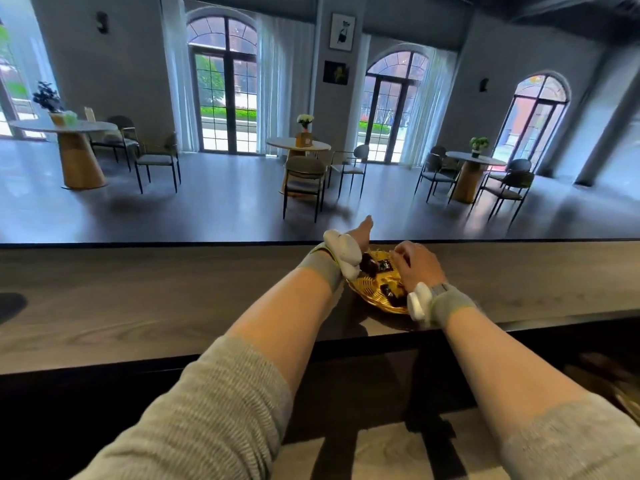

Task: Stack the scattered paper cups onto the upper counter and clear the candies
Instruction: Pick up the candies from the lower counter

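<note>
A golden wire basket (370, 293) sits on the dark wooden upper counter (173, 299), near its far edge. Several dark wrapped candies (390, 291) lie in it. My left hand (363, 237) reaches over the basket's far left rim, seen edge-on, with a finger stretched forward past the counter edge. My right hand (415, 265) hovers over the basket's right side, fingers curled down and bunched just above the candies; whether they hold one is hidden. Both wrists carry grey bands with white pieces. No paper cup shows in this view.
A dark rounded object (10, 304) lies at the counter's left edge. Below the counter's near lip is a lower striped surface (388, 452), and blurred brown items (609, 379) at the right. Beyond the counter is a café room with round tables and chairs.
</note>
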Demonstrator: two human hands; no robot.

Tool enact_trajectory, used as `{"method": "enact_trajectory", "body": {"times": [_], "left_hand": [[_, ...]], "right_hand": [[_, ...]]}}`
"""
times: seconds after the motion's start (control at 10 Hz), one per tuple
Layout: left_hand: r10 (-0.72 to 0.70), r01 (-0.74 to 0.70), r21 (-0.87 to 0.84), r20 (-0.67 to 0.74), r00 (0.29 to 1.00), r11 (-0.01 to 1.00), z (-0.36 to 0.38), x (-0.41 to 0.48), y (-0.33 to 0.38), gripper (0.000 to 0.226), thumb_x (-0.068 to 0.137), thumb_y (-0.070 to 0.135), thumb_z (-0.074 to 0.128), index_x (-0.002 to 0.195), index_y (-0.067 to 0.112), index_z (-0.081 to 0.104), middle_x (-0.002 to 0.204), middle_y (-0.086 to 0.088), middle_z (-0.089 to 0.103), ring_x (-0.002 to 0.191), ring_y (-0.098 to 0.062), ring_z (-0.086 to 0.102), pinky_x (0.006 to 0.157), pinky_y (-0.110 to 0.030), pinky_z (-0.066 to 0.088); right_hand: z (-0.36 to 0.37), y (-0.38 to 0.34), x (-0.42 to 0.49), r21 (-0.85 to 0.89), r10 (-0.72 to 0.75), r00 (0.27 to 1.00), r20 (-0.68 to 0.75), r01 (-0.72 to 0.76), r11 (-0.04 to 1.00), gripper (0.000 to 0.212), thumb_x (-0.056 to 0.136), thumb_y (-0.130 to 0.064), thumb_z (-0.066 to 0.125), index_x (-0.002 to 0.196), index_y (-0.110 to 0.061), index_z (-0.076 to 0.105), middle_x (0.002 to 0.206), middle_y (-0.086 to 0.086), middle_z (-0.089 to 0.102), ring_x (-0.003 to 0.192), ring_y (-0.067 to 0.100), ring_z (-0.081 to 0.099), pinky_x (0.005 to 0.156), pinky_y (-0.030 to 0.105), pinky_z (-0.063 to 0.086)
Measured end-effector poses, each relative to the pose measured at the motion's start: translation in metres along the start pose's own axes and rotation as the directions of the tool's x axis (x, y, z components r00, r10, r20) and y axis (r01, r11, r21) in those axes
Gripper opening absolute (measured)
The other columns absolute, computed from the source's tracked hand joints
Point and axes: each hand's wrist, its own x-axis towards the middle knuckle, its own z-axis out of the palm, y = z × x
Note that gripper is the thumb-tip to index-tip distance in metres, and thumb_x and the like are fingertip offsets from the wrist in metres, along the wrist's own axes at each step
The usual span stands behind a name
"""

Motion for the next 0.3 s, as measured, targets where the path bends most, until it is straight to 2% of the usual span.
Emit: {"method": "enact_trajectory", "body": {"times": [0.1, 0.2, 0.3], "left_hand": [[-0.008, 0.005, 0.084, 0.034, 0.999, 0.996, -0.001, -0.012, 0.001, 0.074, 0.095, 0.054, 0.024, 0.142, -0.003, 0.026, 0.123, -0.017, 0.052, 0.086, -0.028, 0.052, 0.09, -0.03, 0.035], [-0.024, 0.021, 0.079, 0.026, 0.999, 0.997, -0.007, -0.02, -0.002, 0.075, 0.094, 0.056, 0.024, 0.137, -0.005, 0.035, 0.101, -0.016, 0.056, 0.074, -0.021, 0.05, 0.072, -0.03, 0.039], [0.015, -0.017, 0.081, 0.026, 1.0, 0.997, -0.015, -0.03, -0.006, 0.07, 0.095, 0.052, 0.028, 0.131, -0.005, 0.046, 0.106, -0.014, 0.052, 0.087, -0.023, 0.052, 0.075, -0.028, 0.039]], "right_hand": [[-0.004, 0.0, -0.003, -0.076, 0.026, 0.999, -0.047, -0.03, 0.997, 0.03, 0.098, -0.029, 0.037, 0.116, -0.012, 0.053, 0.119, 0.011, 0.058, 0.109, 0.028, 0.053, 0.094, 0.042, 0.044], [-0.008, -0.002, -0.01, -0.108, 0.011, 0.997, -0.08, -0.02, 0.994, 0.03, 0.098, -0.027, 0.034, 0.115, -0.011, 0.053, 0.117, 0.013, 0.059, 0.109, 0.03, 0.052, 0.092, 0.042, 0.041], [-0.015, -0.008, -0.018, -0.099, -0.005, 0.997, -0.079, -0.003, 0.995, 0.03, 0.098, -0.029, 0.035, 0.112, -0.011, 0.054, 0.115, 0.014, 0.061, 0.106, 0.032, 0.054, 0.089, 0.043, 0.043]]}}
